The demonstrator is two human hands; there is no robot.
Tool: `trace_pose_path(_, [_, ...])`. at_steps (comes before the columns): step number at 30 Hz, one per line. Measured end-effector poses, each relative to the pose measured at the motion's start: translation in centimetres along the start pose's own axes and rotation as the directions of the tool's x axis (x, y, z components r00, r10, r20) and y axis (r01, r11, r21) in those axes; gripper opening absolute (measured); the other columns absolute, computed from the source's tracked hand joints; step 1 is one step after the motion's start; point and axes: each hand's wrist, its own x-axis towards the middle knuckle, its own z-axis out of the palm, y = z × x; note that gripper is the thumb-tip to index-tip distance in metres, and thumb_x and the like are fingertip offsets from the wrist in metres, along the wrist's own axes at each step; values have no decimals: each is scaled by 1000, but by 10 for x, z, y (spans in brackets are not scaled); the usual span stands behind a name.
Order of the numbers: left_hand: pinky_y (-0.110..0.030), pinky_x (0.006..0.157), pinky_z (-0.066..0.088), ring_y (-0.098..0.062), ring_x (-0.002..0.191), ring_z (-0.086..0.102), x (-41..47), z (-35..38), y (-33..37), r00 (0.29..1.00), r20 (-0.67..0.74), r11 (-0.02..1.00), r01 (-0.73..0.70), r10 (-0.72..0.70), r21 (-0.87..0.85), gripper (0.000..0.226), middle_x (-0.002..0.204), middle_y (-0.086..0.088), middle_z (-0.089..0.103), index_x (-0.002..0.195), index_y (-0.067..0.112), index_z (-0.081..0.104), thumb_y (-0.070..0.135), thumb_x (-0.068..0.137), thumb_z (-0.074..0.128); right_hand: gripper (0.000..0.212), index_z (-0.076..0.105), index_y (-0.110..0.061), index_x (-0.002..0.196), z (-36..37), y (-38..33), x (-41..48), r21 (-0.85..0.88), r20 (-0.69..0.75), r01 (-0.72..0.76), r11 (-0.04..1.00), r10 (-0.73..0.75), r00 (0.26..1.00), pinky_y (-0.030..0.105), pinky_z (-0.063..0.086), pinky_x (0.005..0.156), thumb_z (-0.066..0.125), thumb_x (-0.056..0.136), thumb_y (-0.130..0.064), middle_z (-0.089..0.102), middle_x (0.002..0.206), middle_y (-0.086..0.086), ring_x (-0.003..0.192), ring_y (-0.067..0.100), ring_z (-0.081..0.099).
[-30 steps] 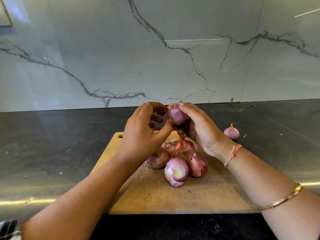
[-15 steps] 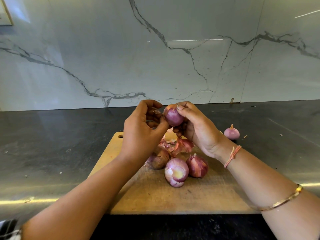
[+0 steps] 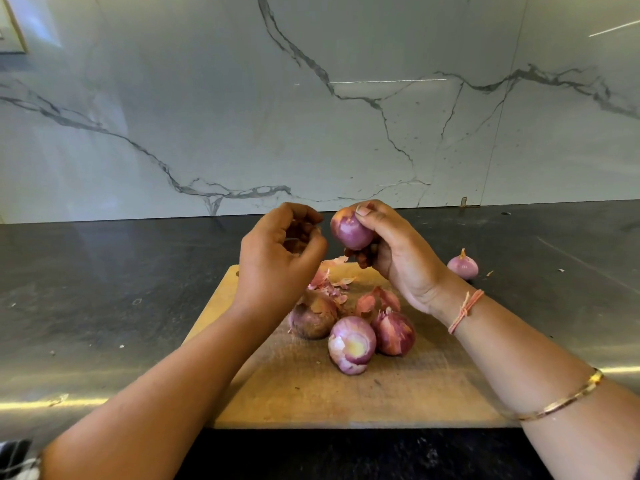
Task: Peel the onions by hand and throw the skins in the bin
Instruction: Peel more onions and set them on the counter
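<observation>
Head view: wooden board [image 3: 311, 393] nearest, three onions [image 3: 351, 344] clustered on it, loose skins [image 3: 332, 282] behind, probably heaped for binning. Above, right hand [image 3: 401, 261] grips a part-peeled onion [image 3: 349, 233], held clear for stripping; left hand [image 3: 280, 251] curled just beside it, contents unclear. Farther right, lone onion [image 3: 462, 266] on the counter.

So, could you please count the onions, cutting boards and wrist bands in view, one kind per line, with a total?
Cutting board: 1
Onions: 5 (held onion; board onions; counter onion)
Wrist bands: 2 (thread band; gold bangle)
Total: 8
</observation>
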Motion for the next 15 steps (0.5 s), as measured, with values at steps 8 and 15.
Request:
trace_pose_path(8, [-9,65,48,1,74,63,-6,3,6,999,26,999,-39,39,-28,35,79,16,61,90,36,48,10,79,69,19,52,-18,92,3,3,0,-120,-21,5,993,-7,1000,20,38,55,56,88,-36,58,88,5,69,14,55])
trace_pose_path(15, [-8,59,44,0,68,60,-5,2,6,999,31,999,-45,45,1,43,74,11,58,92,36,39,5,80,67,29,53,-17,95,5,3,-1,-192,-12,29,981,-32,999,26,37,58,54,82,-43,56,92,11,76,25,50])
